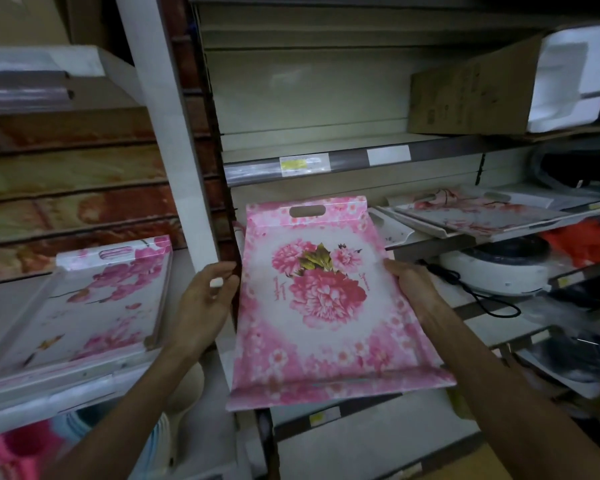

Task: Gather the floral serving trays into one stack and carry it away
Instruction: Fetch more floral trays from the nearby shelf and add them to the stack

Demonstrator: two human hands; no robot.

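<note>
Head view: shop shelving, dim light, seen from just behind the person's arms.
Left shelf: a rectangular white tray [108,306] with pink blossom print and a slot handle lies tilted on the sloping shelf [66,386]; glossy, raised rim.
Below it: pink and pale blue plastic goods [32,448], blurred.
Left hand [208,292]: fingers loosely curled beside the pink tray's left edge; whether it touches the tray I cannot tell.
Upright post [174,133]: white, flat-faced, between the two shelf bays.
Pink tray [319,306]: rectangular, glossy, pink floral border, big peony cluster in the middle, oval cut-out handle at the far end; held in the air in front of the middle shelf, tipped toward the viewer.
Right hand [409,278]: grips the tray's right rim, thumb on top.
Right shelf: more white floral trays [478,216] lying overlapped, flat.
Under them: a round white appliance [499,271] with a black cord.
Top right: an open cardboard box [471,98] holding white foam [572,77].
</note>
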